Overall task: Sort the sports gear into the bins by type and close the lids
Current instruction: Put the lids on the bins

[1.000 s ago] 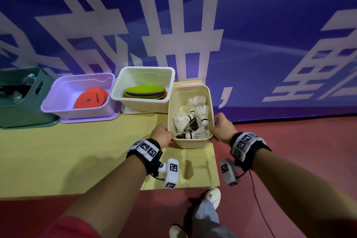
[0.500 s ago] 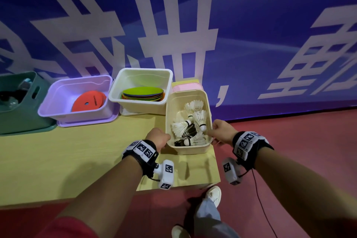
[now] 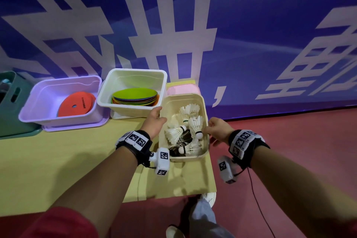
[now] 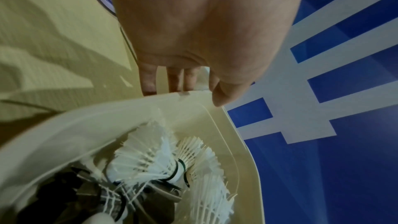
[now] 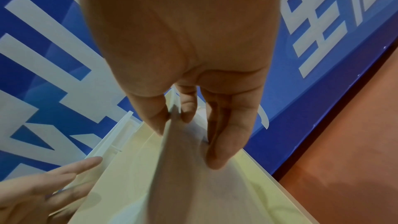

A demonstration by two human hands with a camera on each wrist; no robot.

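Observation:
A cream bin [image 3: 189, 157] holding several white shuttlecocks [image 3: 185, 133] stands at the right end of the yellow table [image 3: 58, 160]. My left hand [image 3: 156, 116] lies along the bin's left side with straight fingers. In the left wrist view those fingers [image 4: 148, 83] run down the outside of the wall [image 4: 64, 125] while the thumb rests at the rim, above the shuttlecocks [image 4: 163, 159]. My right hand [image 3: 213, 129] holds the right rim. In the right wrist view its thumb and fingers [image 5: 226, 134] pinch the bin wall [image 5: 176, 168].
A pink lid [image 3: 183, 89] lies behind the cream bin. To the left stand a white bin [image 3: 135, 72] of stacked coloured discs [image 3: 135, 95], a purple bin [image 3: 67, 81] with an orange disc [image 3: 75, 104], and a green basket [image 3: 11, 102]. The table's right edge and red floor [image 3: 289, 141] are beside the cream bin.
My left hand has slid forward from the bin's near left corner along its side, and its fingers have straightened. My right hand stays on the right rim.

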